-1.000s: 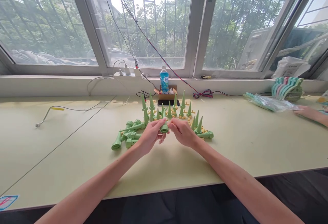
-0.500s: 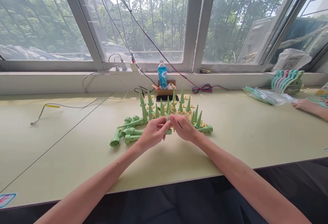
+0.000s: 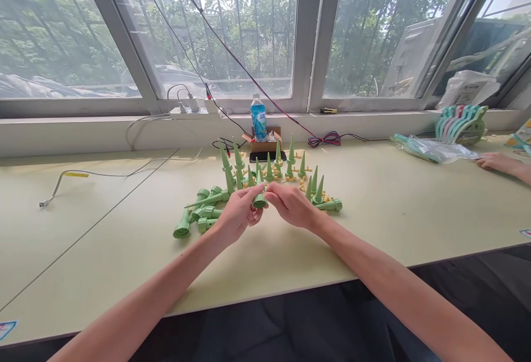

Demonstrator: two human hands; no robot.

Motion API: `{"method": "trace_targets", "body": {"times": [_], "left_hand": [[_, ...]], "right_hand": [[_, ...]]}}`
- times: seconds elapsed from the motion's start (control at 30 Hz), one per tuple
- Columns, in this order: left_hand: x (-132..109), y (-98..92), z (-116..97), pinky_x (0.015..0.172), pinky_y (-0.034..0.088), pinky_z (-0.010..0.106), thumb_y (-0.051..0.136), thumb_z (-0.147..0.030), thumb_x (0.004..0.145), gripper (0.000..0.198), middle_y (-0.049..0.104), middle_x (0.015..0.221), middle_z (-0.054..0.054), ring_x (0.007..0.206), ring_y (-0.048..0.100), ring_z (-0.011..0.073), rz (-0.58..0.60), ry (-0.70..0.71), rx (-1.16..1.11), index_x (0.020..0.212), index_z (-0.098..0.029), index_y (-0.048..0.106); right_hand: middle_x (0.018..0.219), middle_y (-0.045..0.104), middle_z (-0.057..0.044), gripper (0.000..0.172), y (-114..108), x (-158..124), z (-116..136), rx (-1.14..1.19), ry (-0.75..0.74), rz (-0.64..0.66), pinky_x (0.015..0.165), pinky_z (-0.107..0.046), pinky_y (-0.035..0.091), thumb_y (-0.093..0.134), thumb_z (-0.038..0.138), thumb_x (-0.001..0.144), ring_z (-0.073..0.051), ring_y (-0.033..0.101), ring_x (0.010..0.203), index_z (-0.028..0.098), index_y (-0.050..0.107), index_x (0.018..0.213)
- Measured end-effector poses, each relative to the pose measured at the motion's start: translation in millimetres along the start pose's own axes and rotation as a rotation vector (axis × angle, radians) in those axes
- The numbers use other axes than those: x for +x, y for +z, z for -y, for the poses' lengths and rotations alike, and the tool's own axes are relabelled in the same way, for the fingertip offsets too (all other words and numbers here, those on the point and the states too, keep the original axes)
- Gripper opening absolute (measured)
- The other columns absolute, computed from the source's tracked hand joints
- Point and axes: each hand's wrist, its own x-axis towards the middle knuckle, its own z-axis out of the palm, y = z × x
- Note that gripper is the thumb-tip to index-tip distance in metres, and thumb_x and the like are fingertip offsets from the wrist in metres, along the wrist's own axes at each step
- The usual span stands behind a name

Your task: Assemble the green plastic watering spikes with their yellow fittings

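My left hand (image 3: 238, 214) is closed around a green plastic watering spike (image 3: 260, 200), its round open end tilted towards me and its point away. Close against the spike's right side, my right hand (image 3: 291, 205) is closed in a pinch; what its fingertips hold is hidden. Behind the hands, several green spikes (image 3: 291, 158) stand upright on their caps. Small yellow valve-like pieces (image 3: 299, 178) lie scattered among them, and some stick out sideways from the standing spikes. More green spikes (image 3: 181, 226) lie on their sides left of my left hand.
On the pale table (image 3: 357, 240), a blue-liquid bottle (image 3: 258, 120) stands by a small cardboard box (image 3: 265, 144), behind a dark phone (image 3: 267, 156). Cables (image 3: 327, 138) run along the back. At right are bagged items (image 3: 435, 149), pastel hangers (image 3: 460, 121) and another person's hand (image 3: 495, 161).
The spike in my left hand has turned, so its open end now shows between the hands. Both hands have shifted slightly left in the view, which has moved a little too.
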Motion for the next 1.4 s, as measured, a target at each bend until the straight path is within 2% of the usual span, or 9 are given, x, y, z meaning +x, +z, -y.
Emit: {"method": "trace_targets", "body": {"times": [0.1, 0.23, 0.37, 0.47, 0.63, 0.77, 1.07, 1.27, 1.4], "left_hand": [[-1, 1.1, -1, 0.036, 0.026, 0.014, 0.067, -0.040, 0.079, 0.032, 0.053, 0.052, -0.002, 0.036, 0.036, 0.0017, -0.004, -0.084, -0.091, 0.069, -0.015, 0.051], [0, 0.9, 1, 0.034, 0.024, 0.014, 0.067, -0.041, 0.079, 0.032, 0.054, 0.053, -0.001, 0.035, 0.035, 0.0014, 0.013, -0.094, -0.078, 0.069, -0.015, 0.051], [2, 0.4, 7, 0.033, 0.026, 0.017, 0.064, -0.048, 0.080, 0.037, 0.057, 0.059, 0.001, 0.035, 0.039, 0.0032, 0.060, 0.054, 0.041, 0.070, -0.014, 0.054], [1, 1.4, 10, 0.032, 0.029, 0.019, 0.063, -0.048, 0.081, 0.037, 0.053, 0.061, -0.001, 0.036, 0.041, 0.0045, 0.082, 0.169, 0.111, 0.070, -0.015, 0.055], [-2, 2.6, 9, 0.034, 0.031, 0.019, 0.063, -0.047, 0.082, 0.036, 0.049, 0.064, -0.002, 0.039, 0.041, 0.0041, 0.091, 0.218, 0.164, 0.069, -0.015, 0.053], [0, 1.9, 8, 0.034, 0.031, 0.019, 0.062, -0.047, 0.083, 0.035, 0.050, 0.065, -0.002, 0.039, 0.041, 0.0042, 0.090, 0.195, 0.103, 0.071, -0.015, 0.055], [1, 3.0, 5, 0.035, 0.026, 0.017, 0.060, -0.045, 0.084, 0.033, 0.053, 0.061, -0.002, 0.037, 0.038, 0.0030, 0.082, 0.016, -0.082, 0.072, -0.015, 0.051], [1, 1.9, 8, 0.035, 0.033, 0.019, 0.061, -0.048, 0.083, 0.035, 0.054, 0.068, -0.001, 0.040, 0.043, 0.0046, 0.115, 0.164, 0.035, 0.075, -0.015, 0.054], [1, 0.1, 11, 0.034, 0.033, 0.019, 0.058, -0.052, 0.084, 0.038, 0.051, 0.068, -0.002, 0.039, 0.044, 0.0042, 0.069, 0.270, 0.185, 0.073, -0.016, 0.050]], "right_hand": [[0.064, 0.046, 0.002, 0.031, -1, 0, 0, -0.049, -0.014, 0.012, 0.054, -0.022, 0.027, 0.029, 0.041, 0.101, -0.011, 0.035, 0.052, 0.021, 0.039, 0.080], [0.063, 0.047, 0.001, 0.035, 0, 0, -1, -0.058, -0.007, 0.014, 0.053, -0.023, 0.027, 0.025, 0.042, 0.101, -0.011, 0.034, 0.051, 0.021, 0.038, 0.076], [0.064, 0.052, 0.000, 0.043, 2, 0, -2, 0.028, 0.016, -0.007, 0.056, -0.023, 0.031, 0.021, 0.043, 0.102, -0.010, 0.038, 0.052, 0.020, 0.041, 0.071], [0.064, 0.053, 0.000, 0.048, 4, 0, -4, 0.057, 0.023, -0.032, 0.058, -0.023, 0.033, 0.020, 0.041, 0.102, -0.010, 0.042, 0.055, 0.019, 0.045, 0.068], [0.057, 0.045, 0.002, 0.049, 7, 1, -7, 0.070, 0.031, -0.104, 0.055, -0.023, 0.030, 0.023, 0.041, 0.102, -0.009, 0.036, 0.051, 0.019, 0.043, 0.063], [0.057, 0.045, 0.002, 0.049, 8, 2, -6, 0.103, 0.037, -0.108, 0.055, -0.023, 0.030, 0.023, 0.040, 0.102, -0.008, 0.036, 0.051, 0.018, 0.040, 0.062], [0.064, 0.049, 0.002, 0.043, 9, 0, -8, 0.091, 0.099, -0.067, 0.058, -0.024, 0.033, 0.024, 0.042, 0.101, -0.010, 0.043, 0.057, 0.019, 0.044, 0.072], [0.063, 0.048, 0.002, 0.041, 8, 0, -7, 0.104, 0.087, -0.095, 0.057, -0.023, 0.033, 0.026, 0.040, 0.101, -0.009, 0.041, 0.054, 0.019, 0.042, 0.070], [0.060, 0.046, 0.003, 0.041, 8, 0, -5, 0.130, 0.084, -0.109, 0.055, -0.023, 0.033, 0.027, 0.040, 0.101, -0.009, 0.039, 0.053, 0.020, 0.040, 0.068]]}}
